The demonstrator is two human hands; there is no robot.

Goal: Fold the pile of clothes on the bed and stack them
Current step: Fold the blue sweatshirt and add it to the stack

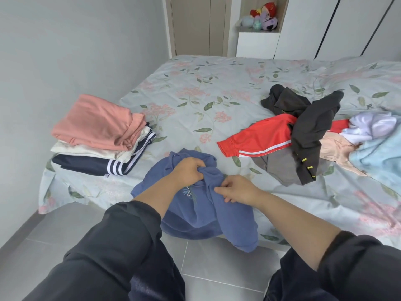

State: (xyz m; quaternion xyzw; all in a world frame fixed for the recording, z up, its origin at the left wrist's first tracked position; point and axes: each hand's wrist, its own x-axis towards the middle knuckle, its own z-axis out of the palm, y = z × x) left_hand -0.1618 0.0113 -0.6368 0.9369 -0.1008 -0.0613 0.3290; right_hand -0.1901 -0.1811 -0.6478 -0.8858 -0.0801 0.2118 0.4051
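Observation:
A blue hooded sweatshirt (201, 216) lies bunched at the bed's near edge, its lower part hanging over toward the floor. My left hand (188, 168) grips a fold of it near the hood. My right hand (235, 189) pinches the blue cloth just to the right. On the left of the bed stands a folded stack: a pink garment (97, 121) on top, a cream one (91, 152) under it, a navy one with white stripes (97, 165) at the bottom. To the right lies an unfolded pile with red track trousers (258, 137), dark grey clothes (308, 127) and pale blue cloth (377, 157).
The bed (206, 94) has a pale floral sheet. A grey wall runs along its left side. Grey floor tiles (212, 261) lie below the near edge. A shelf with soft toys (263, 17) and white wardrobe doors stand beyond the bed.

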